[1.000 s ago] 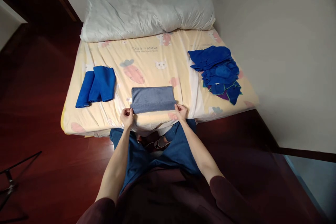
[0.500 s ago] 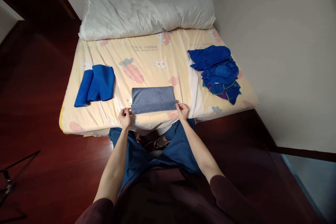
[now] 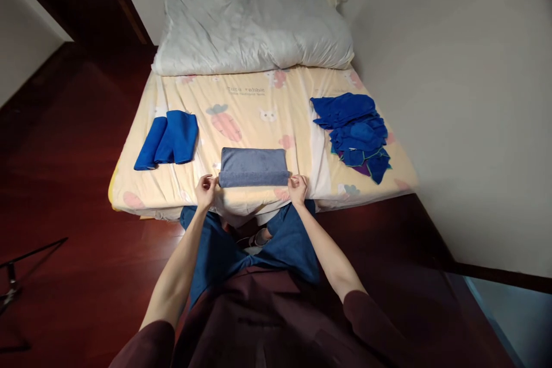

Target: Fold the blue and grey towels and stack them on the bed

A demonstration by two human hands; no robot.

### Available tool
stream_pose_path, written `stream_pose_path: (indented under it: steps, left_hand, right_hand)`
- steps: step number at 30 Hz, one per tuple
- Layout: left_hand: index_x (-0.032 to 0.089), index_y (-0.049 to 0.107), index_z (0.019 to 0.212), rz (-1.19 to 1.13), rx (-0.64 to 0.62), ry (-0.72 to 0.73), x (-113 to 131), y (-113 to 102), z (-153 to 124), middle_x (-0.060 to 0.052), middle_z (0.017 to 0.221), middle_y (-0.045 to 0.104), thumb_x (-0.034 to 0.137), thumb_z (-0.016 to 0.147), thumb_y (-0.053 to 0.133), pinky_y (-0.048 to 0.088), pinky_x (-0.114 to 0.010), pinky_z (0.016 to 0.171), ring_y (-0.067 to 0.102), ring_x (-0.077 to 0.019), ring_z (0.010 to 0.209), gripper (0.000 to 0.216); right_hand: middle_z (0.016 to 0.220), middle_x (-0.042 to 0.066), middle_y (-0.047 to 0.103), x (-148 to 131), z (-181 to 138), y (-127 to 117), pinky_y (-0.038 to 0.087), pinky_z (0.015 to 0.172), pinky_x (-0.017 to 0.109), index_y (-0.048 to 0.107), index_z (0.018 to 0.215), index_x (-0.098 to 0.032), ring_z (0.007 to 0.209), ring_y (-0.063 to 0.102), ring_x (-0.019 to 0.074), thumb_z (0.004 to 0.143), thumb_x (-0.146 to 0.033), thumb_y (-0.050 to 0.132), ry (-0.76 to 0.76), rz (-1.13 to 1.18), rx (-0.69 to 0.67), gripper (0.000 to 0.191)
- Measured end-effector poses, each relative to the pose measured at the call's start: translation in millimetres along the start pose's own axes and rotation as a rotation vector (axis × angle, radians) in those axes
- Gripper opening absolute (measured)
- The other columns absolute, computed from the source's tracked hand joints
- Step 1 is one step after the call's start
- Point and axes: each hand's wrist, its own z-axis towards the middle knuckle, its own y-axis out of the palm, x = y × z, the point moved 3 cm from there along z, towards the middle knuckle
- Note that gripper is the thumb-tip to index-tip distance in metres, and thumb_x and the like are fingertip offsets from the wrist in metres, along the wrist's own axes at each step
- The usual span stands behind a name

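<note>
A grey-blue towel (image 3: 253, 161) lies flat near the bed's front edge, its near side turned up into a thick folded band. My left hand (image 3: 206, 191) is closed in a pinch at the towel's near left corner. At the opposite near corner, the thumb and fingers of my right hand (image 3: 297, 189) pinch the end of the band. Left of the towel rest a rolled blue cloth (image 3: 150, 145) and a folded blue cloth (image 3: 179, 137) partly against it. To the right is a crumpled pile of blue cloths (image 3: 356, 131) with green edging and a purple bit.
The bed (image 3: 267, 126) has a yellow sheet printed with carrots and rabbits. A white quilt (image 3: 254, 29) is heaped at its far end. A wall (image 3: 452, 98) runs along the right, and a black metal stand (image 3: 12, 279) is on the floor at lower left.
The folded band along the towel's near side is now wider, and both hands have stayed at its ends. My view has tilted up, showing the headboard.
</note>
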Motion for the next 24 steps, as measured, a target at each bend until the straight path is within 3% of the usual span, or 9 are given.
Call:
stream_pose_path:
  steps: [2,5,7,11,14,18,24]
  left_hand:
    - [0.020,0.070,0.104,0.116,-0.013,0.131,13,-1,-6,-0.009,0.094,0.070,0.043,0.089,0.064,0.054,-0.035,0.076,0.065,-0.0219,0.086,0.029]
    - [0.022,0.071,0.109,0.235,-0.161,0.357,30,7,-12,-0.011,0.118,0.070,0.038,0.094,0.057,0.050,-0.047,0.103,0.061,-0.0270,0.116,0.026]
    - [0.021,0.069,0.120,0.286,-0.289,0.438,33,14,-12,-0.011,0.132,0.066,0.037,0.096,0.054,0.042,-0.050,0.114,0.054,-0.0275,0.130,0.032]
    - [0.016,0.054,0.144,0.454,-0.511,0.460,21,28,-8,-0.013,0.153,0.050,0.038,0.089,0.060,0.034,-0.052,0.121,0.038,-0.0318,0.147,0.060]
    - [0.015,0.048,0.149,0.568,-0.560,0.459,11,33,-3,-0.013,0.156,0.045,0.027,0.081,0.062,0.034,-0.051,0.121,0.034,-0.0340,0.149,0.071]
    - [0.016,0.055,0.144,0.678,-0.553,0.472,15,40,8,-0.015,0.151,0.051,0.009,0.078,0.052,0.033,-0.051,0.120,0.040,-0.0329,0.146,0.067]
    - [0.016,0.060,0.137,0.797,-0.580,0.492,29,46,16,-0.018,0.146,0.056,0.002,0.083,0.043,0.037,-0.051,0.115,0.049,-0.0321,0.140,0.058]
  right_hand:
    - [0.109,0.012,0.071,-13,-1,-8,0.054,0.094,0.038,0.073,0.099,-0.019,0.103,0.065,0.0223,0.092,-0.025,0.054,-0.168,-0.060,-0.057,0.020]
    - [0.127,0.010,0.070,-28,-1,-15,0.046,0.109,0.042,0.074,0.114,-0.020,0.121,0.060,0.0227,0.097,-0.022,0.049,-0.341,-0.106,-0.210,0.030]
    - [0.137,0.008,0.066,-33,-1,-15,0.042,0.114,0.044,0.070,0.125,-0.021,0.131,0.055,0.0229,0.098,-0.021,0.047,-0.387,-0.153,-0.347,0.036]
    - [0.151,0.007,0.054,-30,-5,-9,0.036,0.118,0.048,0.060,0.142,-0.020,0.142,0.046,0.0258,0.094,-0.019,0.050,-0.363,-0.303,-0.584,0.049]
    - [0.155,0.009,0.050,-26,-7,-5,0.038,0.116,0.051,0.054,0.148,-0.019,0.140,0.047,0.0293,0.091,-0.018,0.051,-0.306,-0.388,-0.595,0.056]
    - [0.156,0.010,0.048,-29,-3,4,0.038,0.114,0.052,0.052,0.149,-0.016,0.136,0.049,0.0315,0.088,-0.013,0.051,-0.307,-0.444,-0.577,0.061]
    - [0.152,0.011,0.052,-39,12,17,0.041,0.108,0.052,0.058,0.144,-0.018,0.131,0.053,0.0322,0.086,-0.004,0.046,-0.255,-0.499,-0.554,0.061]
